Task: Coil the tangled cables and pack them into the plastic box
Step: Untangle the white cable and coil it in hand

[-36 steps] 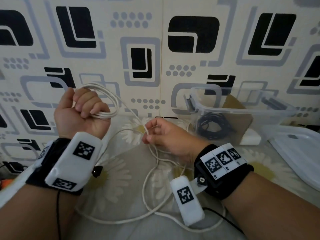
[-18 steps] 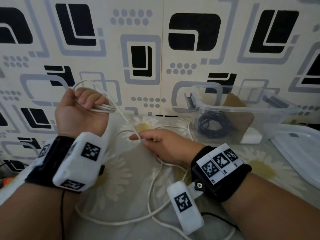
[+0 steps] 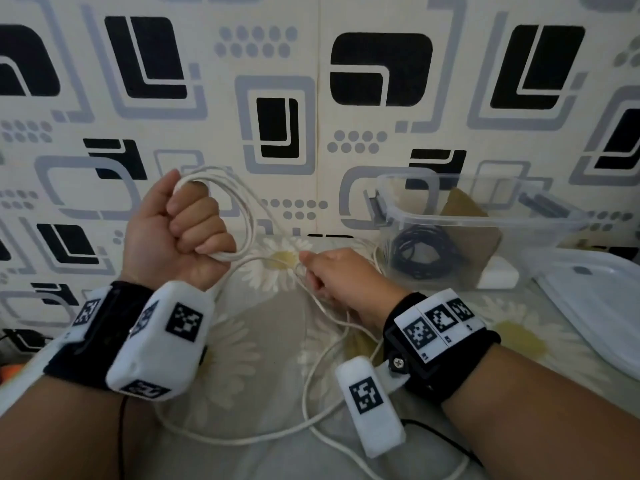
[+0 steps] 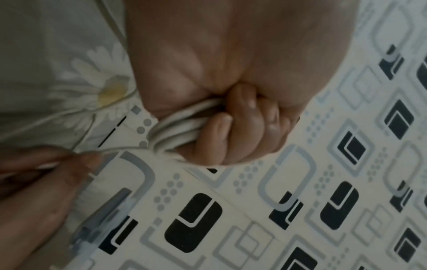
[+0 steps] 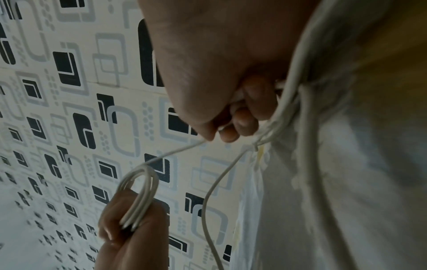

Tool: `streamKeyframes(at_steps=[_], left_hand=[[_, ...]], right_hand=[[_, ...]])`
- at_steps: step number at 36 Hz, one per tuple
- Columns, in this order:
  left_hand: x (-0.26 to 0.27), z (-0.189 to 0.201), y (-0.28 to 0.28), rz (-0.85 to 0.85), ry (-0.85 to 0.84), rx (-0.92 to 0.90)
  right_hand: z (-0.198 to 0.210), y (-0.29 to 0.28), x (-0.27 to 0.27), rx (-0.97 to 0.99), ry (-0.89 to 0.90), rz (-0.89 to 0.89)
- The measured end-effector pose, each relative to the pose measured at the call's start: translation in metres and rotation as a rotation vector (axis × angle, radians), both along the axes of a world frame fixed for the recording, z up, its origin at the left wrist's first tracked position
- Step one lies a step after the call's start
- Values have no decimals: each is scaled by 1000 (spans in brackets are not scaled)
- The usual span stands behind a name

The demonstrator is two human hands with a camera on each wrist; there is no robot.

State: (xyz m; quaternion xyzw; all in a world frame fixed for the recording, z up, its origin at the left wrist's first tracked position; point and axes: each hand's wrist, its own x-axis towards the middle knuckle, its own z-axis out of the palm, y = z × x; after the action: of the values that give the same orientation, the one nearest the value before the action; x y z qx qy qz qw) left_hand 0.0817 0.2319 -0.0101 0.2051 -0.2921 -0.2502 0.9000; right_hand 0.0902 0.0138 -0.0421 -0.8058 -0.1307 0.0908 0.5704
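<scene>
Gripping white cable (image 3: 239, 209) coil in left hand (image 3: 173, 237); right hand (image 3: 341, 275) fingers pinching loose strand

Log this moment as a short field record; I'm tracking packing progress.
left hand: grips white cable loops
right hand: pinches the loose strand
white cable slack: trails over the daisy-print cloth
plastic box: open, black cable coiled inside
lid: lies right of box
progress: white cable not yet packed
</scene>
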Motion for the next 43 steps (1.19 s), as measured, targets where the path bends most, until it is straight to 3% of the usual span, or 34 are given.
streamKeyframes(at_steps=[12, 17, 22, 31, 38, 43], left_hand=[[10, -14, 9, 341, 163, -301], [8, -9, 3, 664, 244, -279], [11, -8, 1, 833, 292, -206], [11, -7, -20, 991, 206, 280], [-2, -14, -41, 1095, -132, 981], [-14, -13, -51, 1200, -296, 1198]], right_hand=[[4, 5, -9, -271, -157, 267], [6, 5, -13, -256, -123, 310], [7, 2, -14, -258, -126, 334], [12, 2, -10, -213, -284, 338], [16, 3, -9, -127, -367, 271], [18, 2, -11, -33, -400, 241]])
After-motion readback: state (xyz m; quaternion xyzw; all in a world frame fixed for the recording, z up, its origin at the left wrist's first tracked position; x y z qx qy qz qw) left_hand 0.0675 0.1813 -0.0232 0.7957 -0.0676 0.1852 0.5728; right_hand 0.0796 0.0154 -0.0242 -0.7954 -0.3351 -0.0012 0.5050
